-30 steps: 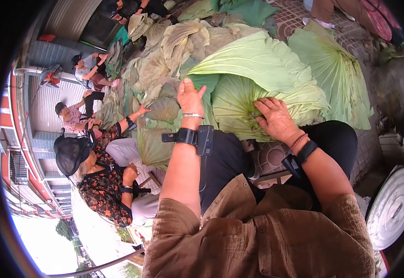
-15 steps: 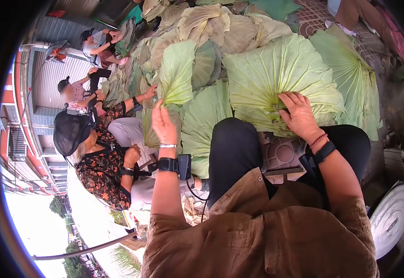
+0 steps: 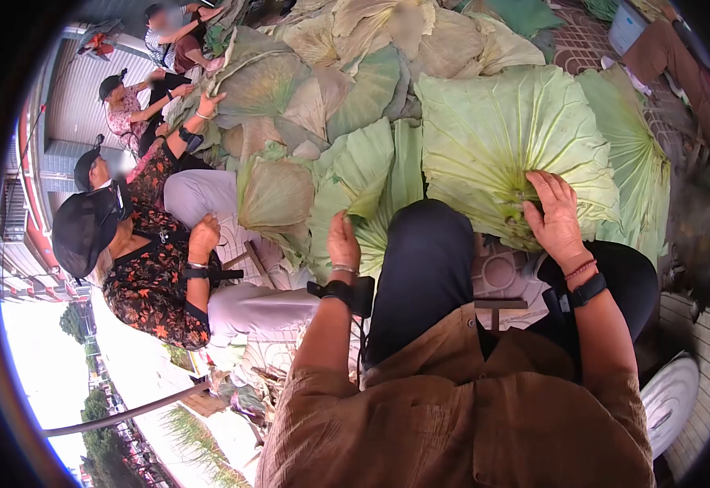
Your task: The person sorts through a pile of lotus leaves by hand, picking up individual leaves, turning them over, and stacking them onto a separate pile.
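Observation:
My left hand (image 3: pixel 343 246) is closed in a pinch at the near end of a pale green lotus leaf (image 3: pixel 365 159), in front of my left knee. This leaf lies over other green leaves. My right hand (image 3: pixel 553 218) grips the near part of a broad, light green lotus leaf (image 3: pixel 505 122) with bent fingers, close to where its veins meet. The broad leaf spreads above my knees, with more leaf layers under its near edge. What my right palm covers is hidden.
Dry brownish leaves (image 3: pixel 420 45) heap up ahead, and a greener leaf (image 3: pixel 627 138) lies at right. A co-worker in a flowered shirt (image 3: pixel 156 285) sits close on my left, others beyond. A round pale lid-like object (image 3: pixel 670 404) stands at lower right.
My left hand has moved down and to the right with the small leaf, which now lies over the green leaves. My right hand stays on the broad leaf. The co-worker's arm reaches out farther.

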Motion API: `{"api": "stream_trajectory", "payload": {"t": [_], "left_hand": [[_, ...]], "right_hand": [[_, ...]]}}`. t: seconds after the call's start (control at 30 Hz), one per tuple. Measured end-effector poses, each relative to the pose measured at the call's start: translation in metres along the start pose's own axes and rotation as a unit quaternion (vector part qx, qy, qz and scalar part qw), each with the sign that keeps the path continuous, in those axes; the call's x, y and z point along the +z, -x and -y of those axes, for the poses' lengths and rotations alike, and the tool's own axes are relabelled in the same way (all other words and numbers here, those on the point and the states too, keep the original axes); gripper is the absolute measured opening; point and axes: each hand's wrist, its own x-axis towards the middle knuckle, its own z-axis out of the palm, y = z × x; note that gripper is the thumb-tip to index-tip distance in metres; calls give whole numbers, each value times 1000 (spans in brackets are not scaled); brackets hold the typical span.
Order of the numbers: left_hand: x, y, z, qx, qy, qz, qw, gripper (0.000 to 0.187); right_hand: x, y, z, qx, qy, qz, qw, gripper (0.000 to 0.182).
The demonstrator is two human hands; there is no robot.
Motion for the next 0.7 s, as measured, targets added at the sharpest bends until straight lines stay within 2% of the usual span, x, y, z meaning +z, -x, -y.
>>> {"api": "stream_trajectory", "payload": {"t": [0.07, 0.13, 0.23, 0.27, 0.3, 0.33, 0.37, 0.4, 0.43, 0.5, 0.53, 0.57, 0.63, 0.67, 0.7], "left_hand": [[-15, -28, -11, -169, 187, -62, 966, 23], [-32, -58, 4, -144, 371, -132, 908, 20], [-61, -77, 9, -97, 407, -179, 891, 18], [-60, -79, 5, -126, 304, -214, 920, 21], [-59, -75, 5, -124, 303, -214, 920, 21], [-59, -65, 9, -86, 79, -127, 985, 21], [-59, -56, 12, -42, -150, -33, 987, 21], [-56, -52, 14, -60, -153, 18, 986, 24], [-53, -46, 19, -56, -152, 17, 987, 24], [-46, -34, 18, 16, -201, 35, 979, 30], [-40, -27, 12, 4, -230, 25, 973, 43], [-40, -27, 10, 5, -231, 26, 973, 43], [-37, -30, 13, -9, -276, 117, 954, 52], [-37, -37, 23, -31, -261, 107, 959, 42], [-41, -48, 26, -30, -260, 108, 959, 42]], "right_hand": [[3, -1, -2, 0, 7, 6, 1000, 51], [8, -4, -6, 4, 14, 12, 1000, 51], [10, -4, -7, 3, 17, 6, 1000, 51], [11, -4, -7, 5, 19, 10, 1000, 52], [10, -5, -7, 7, 21, 13, 1000, 52], [12, -5, -8, 9, 19, 14, 1000, 52], [13, -5, -9, 5, 26, 16, 1000, 52], [13, -6, -10, 2, 33, 16, 999, 52], [14, -6, -10, 3, 34, 12, 999, 52], [14, -8, -10, 5, 33, 19, 999, 53], [15, -8, -10, 6, 33, 18, 999, 53], [16, -9, -12, 7, 30, 22, 999, 53], [17, -11, -13, 9, 28, 21, 999, 53], [17, -12, -12, 6, 24, 22, 999, 53], [17, -11, -13, 4, 20, 24, 999, 53]]}}
